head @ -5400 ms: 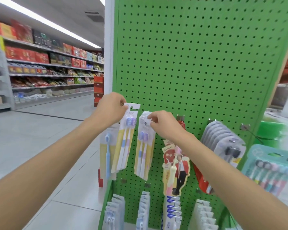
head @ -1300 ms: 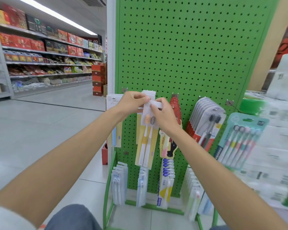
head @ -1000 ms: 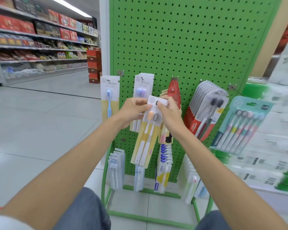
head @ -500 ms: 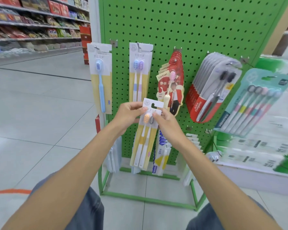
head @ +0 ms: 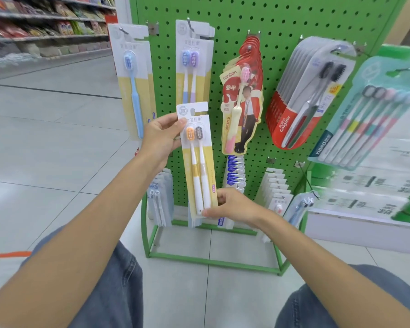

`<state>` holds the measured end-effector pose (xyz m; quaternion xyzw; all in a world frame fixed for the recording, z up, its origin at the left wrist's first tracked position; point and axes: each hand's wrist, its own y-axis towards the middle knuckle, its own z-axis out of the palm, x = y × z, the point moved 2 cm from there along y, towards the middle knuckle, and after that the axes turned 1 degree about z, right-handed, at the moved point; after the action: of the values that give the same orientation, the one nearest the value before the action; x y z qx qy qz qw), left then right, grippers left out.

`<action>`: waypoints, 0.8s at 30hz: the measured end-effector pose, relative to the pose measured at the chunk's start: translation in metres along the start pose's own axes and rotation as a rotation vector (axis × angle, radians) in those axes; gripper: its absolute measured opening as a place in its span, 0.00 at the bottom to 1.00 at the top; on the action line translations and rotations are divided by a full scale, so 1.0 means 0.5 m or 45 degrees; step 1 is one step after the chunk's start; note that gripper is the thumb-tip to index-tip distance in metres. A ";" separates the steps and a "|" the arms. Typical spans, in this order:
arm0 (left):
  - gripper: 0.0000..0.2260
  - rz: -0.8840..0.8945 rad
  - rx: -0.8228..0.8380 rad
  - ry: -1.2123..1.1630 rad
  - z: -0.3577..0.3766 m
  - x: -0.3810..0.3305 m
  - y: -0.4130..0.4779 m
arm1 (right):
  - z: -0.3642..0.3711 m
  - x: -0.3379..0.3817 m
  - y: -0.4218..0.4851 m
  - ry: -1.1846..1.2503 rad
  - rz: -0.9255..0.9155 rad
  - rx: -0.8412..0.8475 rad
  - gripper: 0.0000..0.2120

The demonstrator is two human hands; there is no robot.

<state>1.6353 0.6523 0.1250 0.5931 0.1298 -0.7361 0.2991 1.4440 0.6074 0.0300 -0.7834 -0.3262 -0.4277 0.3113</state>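
glossy plastic toothbrush pack [head: 197, 159], perforated metal pegboard [head: 279, 17]

Green pegboard rack [head: 282, 20] upright on grey tiled floor [head: 45, 143]; upper hooks, left to right: single blue toothbrush card [head: 133, 79]; blue-and-purple pair card [head: 191, 65]; red canban packs [head: 243, 107], stacked; Colgate packs [head: 305, 98], black bristles, stacked and tilted; YIBAO multi-brush pack [head: 369, 114] at far right, blurred. Lower hooks: blue-printed packs [head: 234, 171]; white packs [head: 276, 185]. Stocked store shelves [head: 45, 20] far left, blurred.
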 end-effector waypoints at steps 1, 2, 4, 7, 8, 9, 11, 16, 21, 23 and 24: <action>0.10 0.018 0.005 0.014 0.001 0.000 -0.001 | 0.003 -0.007 0.002 -0.029 -0.017 -0.017 0.12; 0.11 0.047 0.013 0.050 0.002 0.001 -0.002 | 0.007 -0.010 0.000 -0.079 -0.039 -0.052 0.12; 0.12 0.139 0.051 0.202 0.010 0.001 -0.010 | 0.013 -0.018 -0.003 -0.211 -0.085 -0.171 0.12; 0.21 0.252 0.180 0.458 0.021 0.004 -0.020 | 0.020 -0.015 -0.011 -0.381 -0.152 -0.314 0.06; 0.28 0.263 0.238 0.541 0.023 0.006 -0.023 | 0.023 -0.010 -0.014 -0.418 -0.161 -0.299 0.06; 0.36 0.254 0.288 0.610 0.024 0.009 -0.025 | 0.026 -0.006 -0.017 -0.441 -0.177 -0.257 0.12; 0.45 0.204 0.314 0.709 0.024 0.014 -0.027 | 0.034 -0.009 -0.015 -0.466 -0.195 -0.187 0.30; 0.35 0.040 0.264 0.514 0.008 0.019 -0.012 | 0.035 -0.016 -0.005 -0.187 -0.225 -0.183 0.42; 0.17 0.144 0.167 0.328 -0.001 0.004 -0.014 | 0.033 -0.021 0.015 0.028 -0.190 -0.180 0.35; 0.14 0.134 0.197 0.248 0.004 0.005 -0.019 | 0.035 -0.020 0.018 -0.009 -0.182 -0.249 0.23; 0.13 0.107 0.220 0.207 0.009 0.007 -0.022 | 0.036 -0.019 0.017 -0.028 -0.176 -0.253 0.21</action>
<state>1.6249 0.6573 0.1208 0.6794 0.0649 -0.6808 0.2660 1.4550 0.6140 0.0122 -0.7908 -0.3389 -0.4697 0.1982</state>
